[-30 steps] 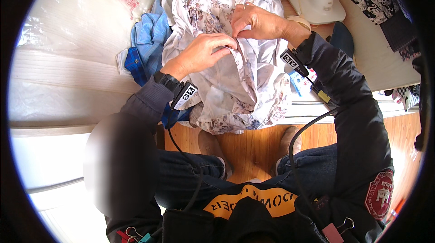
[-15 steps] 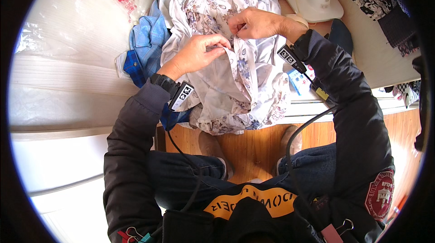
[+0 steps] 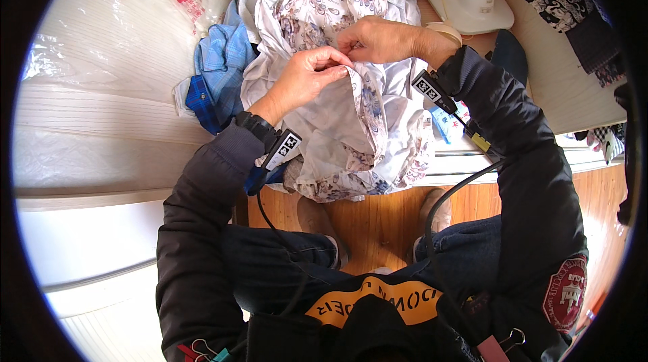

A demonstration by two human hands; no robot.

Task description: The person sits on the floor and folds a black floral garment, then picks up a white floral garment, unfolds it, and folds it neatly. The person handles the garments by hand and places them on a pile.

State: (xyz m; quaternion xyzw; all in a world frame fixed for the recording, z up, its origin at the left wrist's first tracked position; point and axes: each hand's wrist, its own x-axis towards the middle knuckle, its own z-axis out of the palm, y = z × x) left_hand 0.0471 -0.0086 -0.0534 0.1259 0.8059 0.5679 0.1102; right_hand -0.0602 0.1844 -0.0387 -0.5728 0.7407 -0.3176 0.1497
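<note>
Both hands pinch one edge of the floral shirt [image 3: 351, 85]: my left hand [image 3: 304, 78] and right hand [image 3: 378, 39] are closed on the cloth, fingertips nearly touching, keeping it taut. It lies bunched on the bench [image 3: 101, 132], hem hanging off. Left of it, a blue shirt [image 3: 216, 65]; no containers.

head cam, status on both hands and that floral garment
Left hand and right hand both pinching the floral garment, close together. Blue plaid shirt lies beside it. Nothing blocking.
</note>
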